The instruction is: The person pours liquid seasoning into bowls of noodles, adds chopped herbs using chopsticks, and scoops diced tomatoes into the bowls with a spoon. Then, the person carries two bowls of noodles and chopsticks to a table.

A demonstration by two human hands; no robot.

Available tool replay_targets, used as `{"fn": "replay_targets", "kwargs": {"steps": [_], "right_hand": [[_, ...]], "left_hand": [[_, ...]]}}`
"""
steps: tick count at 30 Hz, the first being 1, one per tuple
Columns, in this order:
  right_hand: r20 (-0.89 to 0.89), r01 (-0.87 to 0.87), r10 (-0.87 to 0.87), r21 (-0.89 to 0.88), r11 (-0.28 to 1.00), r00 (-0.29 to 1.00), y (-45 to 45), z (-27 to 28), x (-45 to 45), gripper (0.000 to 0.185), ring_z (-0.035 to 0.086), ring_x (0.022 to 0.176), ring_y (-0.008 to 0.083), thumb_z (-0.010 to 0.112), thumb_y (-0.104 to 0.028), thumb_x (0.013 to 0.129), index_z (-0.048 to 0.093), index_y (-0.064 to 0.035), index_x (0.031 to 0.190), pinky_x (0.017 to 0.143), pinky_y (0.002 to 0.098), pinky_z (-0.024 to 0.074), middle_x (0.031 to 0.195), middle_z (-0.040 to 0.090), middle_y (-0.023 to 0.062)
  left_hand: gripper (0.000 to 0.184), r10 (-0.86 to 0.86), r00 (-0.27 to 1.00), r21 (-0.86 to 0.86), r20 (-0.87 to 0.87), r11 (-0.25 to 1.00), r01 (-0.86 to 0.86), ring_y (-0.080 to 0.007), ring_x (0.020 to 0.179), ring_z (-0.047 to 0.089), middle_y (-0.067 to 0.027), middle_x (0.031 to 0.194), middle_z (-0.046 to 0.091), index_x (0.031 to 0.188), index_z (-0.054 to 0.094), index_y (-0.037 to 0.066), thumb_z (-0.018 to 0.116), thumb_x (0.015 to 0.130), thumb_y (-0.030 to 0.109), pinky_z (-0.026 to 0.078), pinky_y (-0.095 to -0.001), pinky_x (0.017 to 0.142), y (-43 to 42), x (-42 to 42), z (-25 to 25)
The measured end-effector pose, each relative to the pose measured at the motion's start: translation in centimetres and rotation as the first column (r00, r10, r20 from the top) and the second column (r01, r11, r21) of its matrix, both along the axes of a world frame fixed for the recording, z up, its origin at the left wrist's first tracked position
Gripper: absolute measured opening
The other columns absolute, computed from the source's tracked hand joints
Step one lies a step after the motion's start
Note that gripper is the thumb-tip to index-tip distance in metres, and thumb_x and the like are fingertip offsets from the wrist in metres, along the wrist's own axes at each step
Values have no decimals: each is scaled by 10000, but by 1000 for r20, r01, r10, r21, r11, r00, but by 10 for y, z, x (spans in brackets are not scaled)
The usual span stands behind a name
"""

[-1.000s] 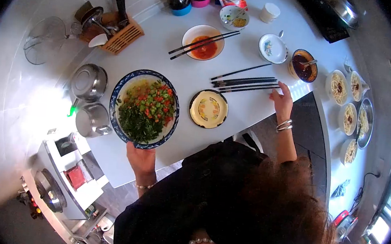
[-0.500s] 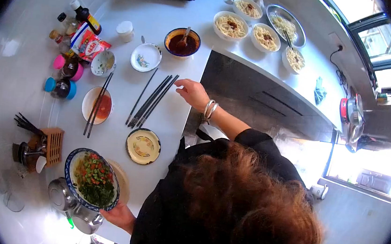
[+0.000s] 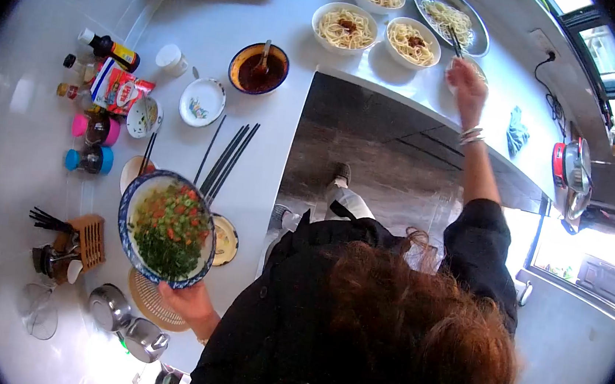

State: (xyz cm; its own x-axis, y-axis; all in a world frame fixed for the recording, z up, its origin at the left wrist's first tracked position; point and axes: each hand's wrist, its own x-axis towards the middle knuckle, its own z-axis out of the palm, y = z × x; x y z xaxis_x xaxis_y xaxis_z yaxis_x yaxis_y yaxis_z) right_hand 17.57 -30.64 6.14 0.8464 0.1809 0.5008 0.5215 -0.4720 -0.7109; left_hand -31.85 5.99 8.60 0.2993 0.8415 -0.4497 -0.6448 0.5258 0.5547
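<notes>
My left hand (image 3: 189, 303) grips the lower rim of a blue-and-white bowl (image 3: 126, 215), tilted and filled with chopped greens, cucumber and red bits. It is above the counter, partly covering a yellow-rimmed plate (image 3: 226, 242) and another bowl. My right hand (image 3: 468, 89) is stretched to the far counter, its fingers closed round dark chopsticks (image 3: 454, 41) at a small noodle bowl (image 3: 483, 72) that it mostly hides. Beside it are white bowls of noodles with brown sauce (image 3: 413, 44) and a metal tray of noodles (image 3: 480, 32).
A sauce bowl with a spoon (image 3: 259, 69), a small white plate (image 3: 202, 103) and loose chopsticks (image 3: 230, 161) are on the near counter. Bottles and jars (image 3: 95, 127) line the wall. A woven tray (image 3: 156, 302) and metal pots (image 3: 110, 308) stand lower left.
My right hand has moved from beside the loose chopsticks to the far noodle bowl and closed on its chopsticks. My left hand has brought the vegetable bowl rightward and slightly up.
</notes>
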Motion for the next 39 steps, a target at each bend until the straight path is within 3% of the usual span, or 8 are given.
{"fn": "replay_targets", "kwargs": {"steps": [4, 9, 14, 16, 19, 22, 32, 39], "right_hand": [[111, 114, -99, -133, 985, 989, -73, 10, 103, 228, 617, 761, 157, 594, -86, 757, 615, -122, 981, 683, 265, 501, 889, 638, 68], [-10, -91, 145, -821, 563, 989, -78, 1, 197, 420, 559, 871, 209, 417, 78, 776, 577, -183, 1064, 752, 300, 477, 969, 568, 76], [-239, -395, 463, -877, 275, 854, -76, -45, 264, 286, 493, 1035, 257, 493, -121, 813, 541, -135, 1094, 880, 337, 398, 1116, 501, 118], [-438, -507, 263, -792, 340, 860, -63, -54, 277, 348, 500, 1003, 291, 505, -190, 792, 462, -56, 1110, 820, 359, 410, 1072, 513, 182], [-270, -500, 586, -822, 273, 764, -65, -39, 272, 200, 531, 898, 307, 471, 32, 715, 530, 3, 904, 760, 377, 441, 981, 510, 133], [-164, -495, 492, -539, 682, 855, -81, -21, 273, 168, 538, 912, 265, 531, 32, 700, 529, -6, 863, 768, 302, 440, 982, 530, 108], [-124, -150, 141, -71, 986, 982, -123, 62, 228, 228, 573, 725, 113, 524, -175, 851, 582, -22, 1009, 653, 227, 477, 870, 592, 58], [-164, -71, 294, 756, 650, 942, -81, 71, 136, 254, 600, 804, 241, 434, -128, 878, 508, 10, 1078, 764, 331, 492, 907, 594, 162]], "left_hand": [[478, -217, 976, 47, -32, 975, 218, -245, 1076, 461, -116, 1197, 474, 1180, 429, 25, 555, 778, 252, 406, -398, 891, -32, 73, 14], [488, -357, 934, 21, 9, 934, 357, -273, 1120, 422, -107, 1237, 440, 1210, 413, 70, 531, 781, 271, 339, -446, 943, -67, 155, 11], [478, -385, 923, -33, 19, 922, 385, -284, 1115, 424, -105, 1229, 448, 1199, 427, 67, 542, 775, 254, 325, -463, 950, -111, 236, 23], [491, -423, 906, -81, -15, 904, 421, -283, 1090, 446, -110, 1206, 467, 1178, 445, 57, 592, 742, 228, 348, -458, 934, -118, 261, 24], [455, -473, 881, -57, -10, 880, 471, -252, 1045, 481, -106, 1152, 508, 1125, 476, 48, 617, 724, 212, 391, -419, 897, -121, 290, 8], [418, -507, 862, -70, 4, 860, 506, -241, 998, 521, -88, 1127, 528, 1129, 466, 50, 579, 745, 170, 414, -383, 872, -123, 317, 0], [352, -654, 751, -66, 91, 749, 659, -221, 973, 537, -68, 1101, 539, 1110, 469, 97, 548, 773, 162, 467, -381, 792, -114, 386, -44], [357, -622, 781, -55, 51, 779, 624, -216, 1001, 522, -74, 1128, 519, 1117, 464, 112, 550, 772, 150, 482, -377, 789, -96, 391, -51]]}}
